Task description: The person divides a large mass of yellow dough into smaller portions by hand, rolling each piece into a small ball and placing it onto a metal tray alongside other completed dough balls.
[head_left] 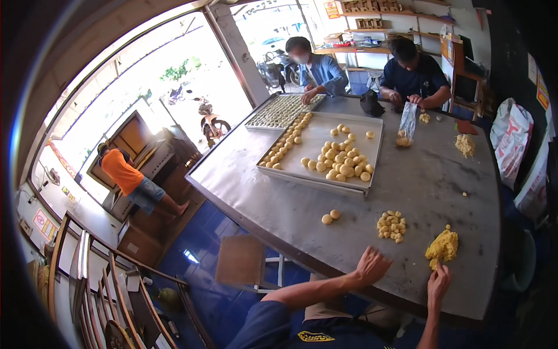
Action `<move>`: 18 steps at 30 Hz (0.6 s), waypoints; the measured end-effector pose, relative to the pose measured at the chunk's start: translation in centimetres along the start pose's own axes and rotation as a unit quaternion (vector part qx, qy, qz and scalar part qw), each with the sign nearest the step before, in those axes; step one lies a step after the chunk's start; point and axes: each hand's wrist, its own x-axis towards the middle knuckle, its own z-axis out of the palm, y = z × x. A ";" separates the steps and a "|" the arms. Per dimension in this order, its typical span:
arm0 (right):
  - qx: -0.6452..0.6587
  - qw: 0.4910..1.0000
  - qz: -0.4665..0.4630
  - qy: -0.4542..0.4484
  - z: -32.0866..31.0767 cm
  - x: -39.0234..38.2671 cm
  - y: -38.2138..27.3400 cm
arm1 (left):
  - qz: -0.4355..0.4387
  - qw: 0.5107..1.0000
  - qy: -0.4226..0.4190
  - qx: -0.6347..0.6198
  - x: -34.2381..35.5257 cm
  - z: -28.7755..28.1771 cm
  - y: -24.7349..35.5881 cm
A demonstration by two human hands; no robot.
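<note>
My right hand [439, 283] reaches to the lower edge of a crumbly yellow dough mound [443, 245], its fingertips pinching the dough. Near the table's front edge is my left hand [372, 266], palm down with curled fingers; whatever may be inside them is hidden. Just beyond it lies a heap of small pale dough lumps [392, 226]. Farther left, 3 smooth round dough balls [330, 217] sit together on the metal tabletop [290, 212].
A large tray [372, 145] holds many round balls; another tray [256, 124] of small pieces adjoins it. Across the table, one person [328, 72] reaches over the trays, another [415, 75] handles a clear plastic bag [407, 125]. A stool [240, 260] stands at left; someone in orange [122, 171] stands beyond.
</note>
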 end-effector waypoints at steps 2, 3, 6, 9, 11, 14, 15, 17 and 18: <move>-0.019 0.999 -0.035 -0.014 0.1 0.5 0.9 | 0.045 0.978 0.206 0.005 2.7 -1.2 -1.1; -0.038 0.997 -0.065 -0.023 0.2 0.7 1.1 | 0.093 0.910 0.403 0.014 3.8 -0.9 -1.7; -0.017 0.995 -0.082 -0.047 -1.3 1.4 -0.2 | 0.093 0.925 0.366 0.044 5.7 2.4 -4.3; -0.011 1.000 -0.022 0.006 -0.7 1.0 3.1 | 0.133 0.953 0.270 -0.016 8.1 0.6 -2.4; -0.032 0.999 0.001 0.014 -0.4 0.3 -0.3 | 0.120 0.952 0.282 -0.021 8.4 1.2 -4.0; -0.094 0.994 0.007 0.048 -0.4 -1.3 -0.3 | 0.139 0.939 0.311 -0.043 8.8 1.0 -3.6; -0.075 0.997 0.029 0.003 -0.9 -1.5 -1.0 | 0.181 0.939 0.291 -0.032 8.8 0.8 -3.4; -0.033 0.997 0.064 -0.033 -1.2 -1.1 -1.5 | 0.229 0.936 0.268 -0.016 9.3 0.5 -3.3; -0.034 0.996 0.072 -0.032 -1.2 -1.0 -1.6 | 0.199 0.942 0.270 -0.018 9.5 0.3 -3.3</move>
